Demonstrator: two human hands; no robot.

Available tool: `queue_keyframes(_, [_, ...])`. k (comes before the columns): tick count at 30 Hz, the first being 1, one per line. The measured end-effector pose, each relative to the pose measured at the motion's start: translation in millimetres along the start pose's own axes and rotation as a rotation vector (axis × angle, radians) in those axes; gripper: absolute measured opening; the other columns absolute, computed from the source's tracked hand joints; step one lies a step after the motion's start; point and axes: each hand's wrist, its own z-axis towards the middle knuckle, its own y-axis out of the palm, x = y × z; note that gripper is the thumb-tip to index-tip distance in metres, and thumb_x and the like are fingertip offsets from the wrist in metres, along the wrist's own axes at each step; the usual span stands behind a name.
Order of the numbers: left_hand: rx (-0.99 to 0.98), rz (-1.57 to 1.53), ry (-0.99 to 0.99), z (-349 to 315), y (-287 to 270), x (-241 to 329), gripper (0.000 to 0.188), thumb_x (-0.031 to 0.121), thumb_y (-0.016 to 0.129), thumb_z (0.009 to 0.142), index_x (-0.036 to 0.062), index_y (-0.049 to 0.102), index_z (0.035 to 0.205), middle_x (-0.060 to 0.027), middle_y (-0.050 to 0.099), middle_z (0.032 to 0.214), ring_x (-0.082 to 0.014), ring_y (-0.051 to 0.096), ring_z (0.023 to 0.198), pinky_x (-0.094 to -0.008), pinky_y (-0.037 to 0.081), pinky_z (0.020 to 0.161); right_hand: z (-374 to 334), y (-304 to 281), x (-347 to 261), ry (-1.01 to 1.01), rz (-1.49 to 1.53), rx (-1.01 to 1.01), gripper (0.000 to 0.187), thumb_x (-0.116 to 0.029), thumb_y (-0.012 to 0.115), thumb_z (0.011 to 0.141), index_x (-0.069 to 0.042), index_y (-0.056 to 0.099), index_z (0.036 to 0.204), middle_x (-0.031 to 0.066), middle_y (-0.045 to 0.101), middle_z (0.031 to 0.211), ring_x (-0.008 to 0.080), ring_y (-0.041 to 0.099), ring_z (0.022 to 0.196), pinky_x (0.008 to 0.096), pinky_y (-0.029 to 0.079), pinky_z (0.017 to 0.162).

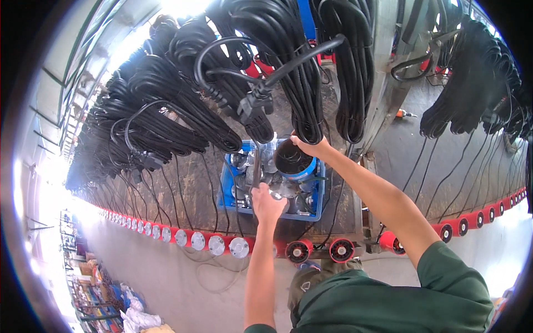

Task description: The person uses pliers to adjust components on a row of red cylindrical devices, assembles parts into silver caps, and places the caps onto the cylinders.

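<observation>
A blue plastic crate on the bench holds several shiny metal parts. My left hand is over the crate's front part, fingers closed around a dark stick-like piece that stands upright; its kind is unclear. A shiny round part shows beside those fingers. My right hand grips the far right rim of a round blue tub with a dark inside. The tub is tilted toward me above the crate, and dark loops or small pieces show inside it.
Black cable bundles hang overhead, low before my hands, with a plug dangling. Along the bench's near edge runs a row of red cylinders, silver-capped at left, black-faced at right. Thin cords cross the bench.
</observation>
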Motion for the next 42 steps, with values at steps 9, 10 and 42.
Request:
queue_keyframes(9, [-0.121, -0.017, 0.413, -58, -14, -26, 0.063, 0.018, 0.096, 0.066, 0.0125, 0.062, 0.119, -0.0109, 0.068, 0.122, -0.0406, 0.054, 0.124, -0.0530, 0.042, 0.110, -49, -37, -72, 0.355, 0.271, -0.413, 0.022, -0.022, 0.077, 0.100, 0.000, 0.078, 0.107, 0.0027, 0.078, 0.094, 0.0090, 0.066, 0.082, 0.0288, 0.052, 0.068])
queue_keyframes(10, [-0.126, -0.038, 0.412, -58, -14, -27, 0.075, 0.016, 0.096, 0.066, 0.0131, 0.061, 0.133, -0.0122, 0.066, 0.126, -0.0416, 0.053, 0.125, -0.0526, 0.041, 0.110, -59, -41, -83, 0.345, 0.262, -0.436, 0.021, -0.021, 0.075, 0.102, -0.001, 0.078, 0.109, 0.0014, 0.076, 0.093, 0.0077, 0.063, 0.079, 0.0269, 0.050, 0.066])
queue_keyframes(42, [0.135, -2.223, -0.238, -156, -88, 39, 0.091, -0.019, 0.057, 0.078, 0.0213, 0.051, 0.160, -0.0341, 0.054, 0.155, -0.0526, 0.052, 0.147, -0.0634, 0.040, 0.128, -253, -9, -179, 0.359, 0.518, -0.436, 0.023, -0.002, 0.076, 0.101, -0.002, 0.055, 0.112, 0.0018, 0.065, 0.091, 0.0072, 0.063, 0.081, 0.0268, 0.053, 0.069])
